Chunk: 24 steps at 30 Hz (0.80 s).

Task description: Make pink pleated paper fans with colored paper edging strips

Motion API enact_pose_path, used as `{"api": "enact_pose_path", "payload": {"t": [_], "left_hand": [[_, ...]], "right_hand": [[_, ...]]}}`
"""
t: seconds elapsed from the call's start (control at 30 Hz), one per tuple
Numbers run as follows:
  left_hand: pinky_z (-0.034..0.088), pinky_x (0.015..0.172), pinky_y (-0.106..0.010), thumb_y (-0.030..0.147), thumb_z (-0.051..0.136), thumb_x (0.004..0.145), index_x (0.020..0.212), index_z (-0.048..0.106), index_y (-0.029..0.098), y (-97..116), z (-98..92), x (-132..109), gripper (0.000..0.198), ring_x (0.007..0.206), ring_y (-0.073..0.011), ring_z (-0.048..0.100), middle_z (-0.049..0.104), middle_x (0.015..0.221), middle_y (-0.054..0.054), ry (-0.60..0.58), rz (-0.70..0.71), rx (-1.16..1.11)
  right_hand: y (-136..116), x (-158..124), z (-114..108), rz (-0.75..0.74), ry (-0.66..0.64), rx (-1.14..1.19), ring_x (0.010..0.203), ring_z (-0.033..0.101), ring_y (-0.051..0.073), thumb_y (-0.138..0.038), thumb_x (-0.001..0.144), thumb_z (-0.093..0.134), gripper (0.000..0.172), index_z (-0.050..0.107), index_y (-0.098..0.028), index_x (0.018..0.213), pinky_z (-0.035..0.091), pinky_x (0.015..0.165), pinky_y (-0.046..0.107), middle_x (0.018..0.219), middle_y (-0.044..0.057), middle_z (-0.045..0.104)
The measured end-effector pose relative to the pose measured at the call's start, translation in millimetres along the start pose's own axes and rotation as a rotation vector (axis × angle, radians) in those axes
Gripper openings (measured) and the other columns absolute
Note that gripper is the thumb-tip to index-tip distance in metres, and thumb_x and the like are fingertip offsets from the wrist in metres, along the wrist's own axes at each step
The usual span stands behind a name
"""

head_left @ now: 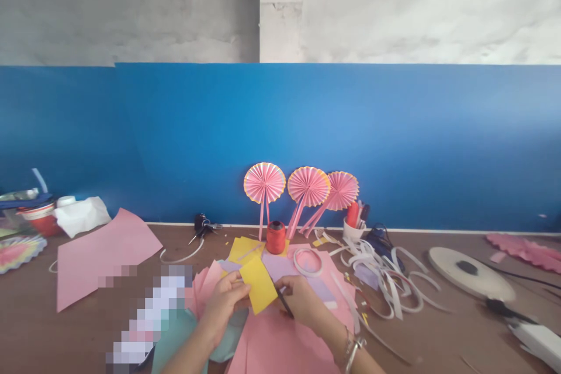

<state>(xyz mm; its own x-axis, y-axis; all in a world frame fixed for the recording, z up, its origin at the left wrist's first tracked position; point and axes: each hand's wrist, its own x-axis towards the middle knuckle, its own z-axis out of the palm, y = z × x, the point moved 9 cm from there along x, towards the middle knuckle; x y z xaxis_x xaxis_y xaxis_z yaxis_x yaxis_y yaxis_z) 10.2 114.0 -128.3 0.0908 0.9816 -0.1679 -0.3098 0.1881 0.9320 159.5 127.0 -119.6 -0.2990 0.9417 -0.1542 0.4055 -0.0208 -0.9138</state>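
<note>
My left hand point(222, 304) pinches the left edge of a yellow paper piece point(258, 285) between thumb and fingers, holding it tilted over the pile. Close against the paper's right edge, my right hand point(304, 302) is closed around a slim dark pen-like tool point(286, 305); its exact kind is unclear. Beneath both hands lie pink paper sheets point(276, 342), with lilac paper point(280, 266) and another yellow sheet point(245, 248) further back. A red thread spool point(276, 239) stands behind the hands, and a roll of pale tape point(307, 262) rests on the pink paper.
Three pleated pink paper fans point(265, 183) lean on the blue wall point(197, 140). Curled white strips point(394, 280) and a white pen cup point(353, 231) are to the right, beside a round pale disc point(471, 280). Leftward lie a large pink sheet point(105, 260) and keys point(210, 226).
</note>
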Motion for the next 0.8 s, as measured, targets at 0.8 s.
{"api": "enact_pose_path", "payload": {"t": [0.8], "left_hand": [[0.053,0.077,-0.034,0.035,0.076,0.058,0.088,0.065,0.017,29.1,-27.6,-0.7,0.036,0.093,-0.0282,0.067,0.073,0.094,-0.009,0.209,0.148,-0.025]], "right_hand": [[-3.4,-5.6,7.2,-0.002,-0.132,0.036,0.048,0.052,0.01,-0.028,0.068,0.065,0.023,0.065,-0.016,0.087,0.038,0.046,0.019,0.055,-0.002,0.06]]}}
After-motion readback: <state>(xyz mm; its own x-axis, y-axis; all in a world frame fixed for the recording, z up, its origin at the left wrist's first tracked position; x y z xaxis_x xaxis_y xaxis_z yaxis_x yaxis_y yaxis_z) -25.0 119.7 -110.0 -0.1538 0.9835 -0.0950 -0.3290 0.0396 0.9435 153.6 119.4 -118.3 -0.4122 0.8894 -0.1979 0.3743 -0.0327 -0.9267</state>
